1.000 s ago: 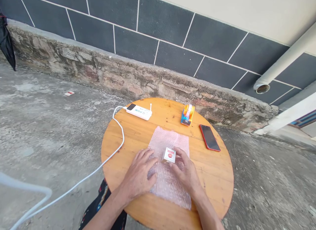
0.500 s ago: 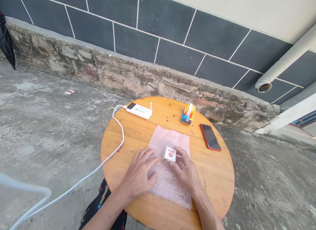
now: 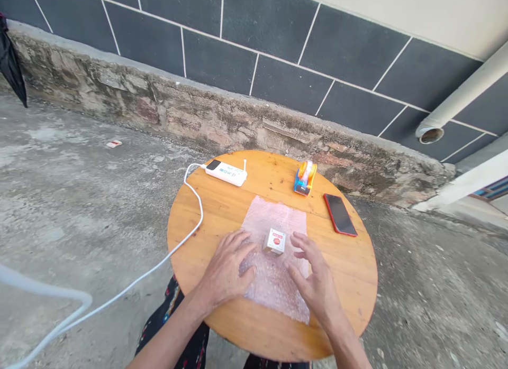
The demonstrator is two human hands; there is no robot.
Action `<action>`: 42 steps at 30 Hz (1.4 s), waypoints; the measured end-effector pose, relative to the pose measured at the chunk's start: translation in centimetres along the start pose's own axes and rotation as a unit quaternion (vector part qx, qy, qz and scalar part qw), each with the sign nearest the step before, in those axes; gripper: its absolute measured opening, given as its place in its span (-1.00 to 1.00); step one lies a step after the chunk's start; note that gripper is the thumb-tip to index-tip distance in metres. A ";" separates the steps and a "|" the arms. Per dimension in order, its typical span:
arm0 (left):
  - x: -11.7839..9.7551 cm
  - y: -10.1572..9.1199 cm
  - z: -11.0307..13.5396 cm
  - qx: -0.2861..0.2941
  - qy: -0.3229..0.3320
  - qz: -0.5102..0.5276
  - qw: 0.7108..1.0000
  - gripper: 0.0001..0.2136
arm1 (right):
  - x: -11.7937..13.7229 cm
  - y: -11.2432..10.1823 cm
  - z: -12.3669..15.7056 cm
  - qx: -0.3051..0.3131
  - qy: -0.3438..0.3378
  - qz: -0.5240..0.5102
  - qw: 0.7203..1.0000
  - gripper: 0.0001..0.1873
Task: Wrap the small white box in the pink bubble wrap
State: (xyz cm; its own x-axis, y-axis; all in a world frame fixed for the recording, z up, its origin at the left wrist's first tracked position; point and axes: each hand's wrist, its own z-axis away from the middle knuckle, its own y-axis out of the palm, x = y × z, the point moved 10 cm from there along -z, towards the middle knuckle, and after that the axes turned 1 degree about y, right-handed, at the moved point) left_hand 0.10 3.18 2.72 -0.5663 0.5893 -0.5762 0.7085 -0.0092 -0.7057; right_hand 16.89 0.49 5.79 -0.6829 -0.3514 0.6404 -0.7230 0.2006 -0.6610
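A small white box [image 3: 274,241] with red print stands on a pinkish sheet of bubble wrap [image 3: 273,284], which lies flat on the round wooden table [image 3: 214,210]. To the box's left, my left hand [image 3: 230,263] rests with fingers spread, over the wrap's left edge and apart from the box. My right hand [image 3: 313,271] is open on the other side, its fingers curved toward the box with a gap between. Neither hand holds anything.
A white power bank [image 3: 226,172] with a white cable [image 3: 159,266] lies at the table's back left. The tape dispenser [image 3: 305,178] holds a tape roll at the back, and a red-edged phone [image 3: 340,214] lies at right. A stone-based wall [image 3: 190,115] stands behind.
My right hand has let go of the white box and moved off to the right, its fingers opening. The box stays on the wrap. The view has shifted slightly.
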 end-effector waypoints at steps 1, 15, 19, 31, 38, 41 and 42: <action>0.2 -0.2 0.0 -0.008 -0.001 0.012 1.000 -0.59 | 1.0 0.0 0.8 0.022 -0.017 0.025 0.999 -0.60; 1.1 -2.8 0.5 -0.075 -0.055 0.103 0.990 -0.71 | 5.1 4.5 6.6 0.019 -0.186 0.247 0.951 -0.73; -1.7 -3.5 1.2 -0.031 -0.013 0.041 0.999 -0.69 | 5.2 3.6 5.6 0.046 -0.147 0.206 0.966 -0.76; -5.1 -0.3 0.3 0.038 0.073 -0.077 0.994 -0.77 | 4.8 0.6 2.4 0.101 -0.056 0.122 0.986 -0.82; -5.3 -0.5 -0.7 0.008 0.075 -0.035 0.997 -0.81 | 2.2 -1.4 -0.2 0.136 0.028 -0.007 0.990 -0.88; -5.4 -0.7 -1.0 -0.002 0.073 -0.019 0.997 -0.83 | 0.5 -1.8 -2.4 0.117 0.059 -0.063 0.989 -0.82; -5.4 -0.7 -1.1 -0.006 0.071 -0.013 0.997 -0.83 | 0.0 -1.5 -3.1 0.120 0.062 -0.072 0.988 -0.81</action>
State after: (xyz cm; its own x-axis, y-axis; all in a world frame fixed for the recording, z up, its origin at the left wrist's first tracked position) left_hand 3.12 0.89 6.80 -0.5195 0.6980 -0.4928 0.6995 0.0163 -0.7144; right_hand 17.68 3.01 8.03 -0.5927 -0.2433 0.7678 -0.7783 -0.0722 -0.6237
